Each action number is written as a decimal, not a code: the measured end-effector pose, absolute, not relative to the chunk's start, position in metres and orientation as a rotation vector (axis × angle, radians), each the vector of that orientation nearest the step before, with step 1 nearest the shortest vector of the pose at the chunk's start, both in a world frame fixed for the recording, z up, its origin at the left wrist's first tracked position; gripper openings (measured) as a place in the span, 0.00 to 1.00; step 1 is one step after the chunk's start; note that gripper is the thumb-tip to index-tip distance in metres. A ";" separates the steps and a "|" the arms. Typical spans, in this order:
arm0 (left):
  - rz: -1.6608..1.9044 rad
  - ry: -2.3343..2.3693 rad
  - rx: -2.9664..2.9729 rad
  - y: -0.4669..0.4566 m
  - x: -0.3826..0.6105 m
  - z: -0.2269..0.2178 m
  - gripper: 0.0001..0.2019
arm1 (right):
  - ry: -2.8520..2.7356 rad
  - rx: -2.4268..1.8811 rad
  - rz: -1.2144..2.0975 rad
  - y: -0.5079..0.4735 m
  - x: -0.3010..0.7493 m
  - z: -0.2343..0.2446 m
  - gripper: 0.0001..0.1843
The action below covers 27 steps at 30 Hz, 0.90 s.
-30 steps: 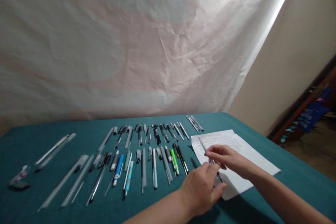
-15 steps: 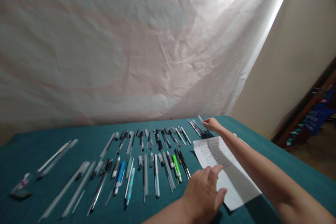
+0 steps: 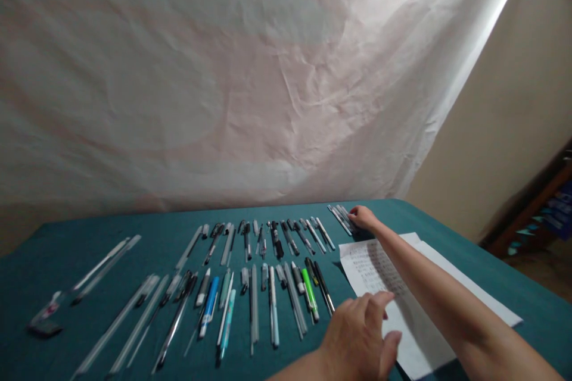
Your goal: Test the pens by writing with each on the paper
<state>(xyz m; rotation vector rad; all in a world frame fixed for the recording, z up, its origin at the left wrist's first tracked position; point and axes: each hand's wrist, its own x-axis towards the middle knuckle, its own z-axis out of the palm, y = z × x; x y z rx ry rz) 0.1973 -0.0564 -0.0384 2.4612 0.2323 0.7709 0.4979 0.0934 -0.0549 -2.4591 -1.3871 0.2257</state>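
1. The right hand (image 3: 363, 218) is stretched to the far end of the worktop (image 3: 53, 262), its fingers bent down at the right side of a small group of slim pens (image 3: 338, 219). The fingertips are hidden, so I cannot tell how wide they stand or whether they hold a pen.
2. The left hand (image 3: 360, 333) is half open above the left edge of the written sheet (image 3: 420, 333), fingers curled, thumb well apart; no thing shows in its grasp. Whether it touches the paper I cannot tell.
3. For clean handling at that group, a light pinch near the middle of one barrel seems best, with the pen low and parallel to its neighbours so that none roll.
4. The right forearm passes over the paper; holding it clear of the surface should avoid dragging the sheet.
5. The grouped pens are narrow, straight and pale or clear, probably hard plastic and slippery on their round sides.
6. Two rows of pens and parts lie to the left: see-through empty-looking tubes (image 3: 254, 309), a thick green highlighter (image 3: 310, 293), a blue pen (image 3: 209, 306) and a patterned turquoise pen (image 3: 227, 325).
7. The worktop has a matte teal covering; the paper is thin, flat and white; the pale backdrop (image 3: 245, 101) is creased.
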 end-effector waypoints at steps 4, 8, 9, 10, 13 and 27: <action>0.775 0.215 2.459 -0.057 0.197 -0.038 0.26 | -1.420 -2.451 0.244 0.091 0.496 -0.056 0.15; 0.767 0.223 2.472 -0.058 0.196 -0.038 0.25 | -1.428 -2.445 0.244 0.090 0.494 -0.056 0.15; 0.762 0.227 2.477 -0.058 0.196 -0.037 0.25 | -1.427 -2.440 0.238 0.089 0.494 -0.056 0.14; 0.756 0.229 2.481 -0.059 0.196 -0.037 0.25 | -1.424 -2.432 0.227 0.089 0.494 -0.056 0.14; 0.742 0.236 2.490 -0.059 0.197 -0.035 0.24 | -1.403 -2.405 0.179 0.088 0.494 -0.056 0.12; 0.795 0.210 2.577 -0.053 0.195 -0.019 0.17 | -1.371 -2.337 0.045 0.079 0.481 -0.041 0.13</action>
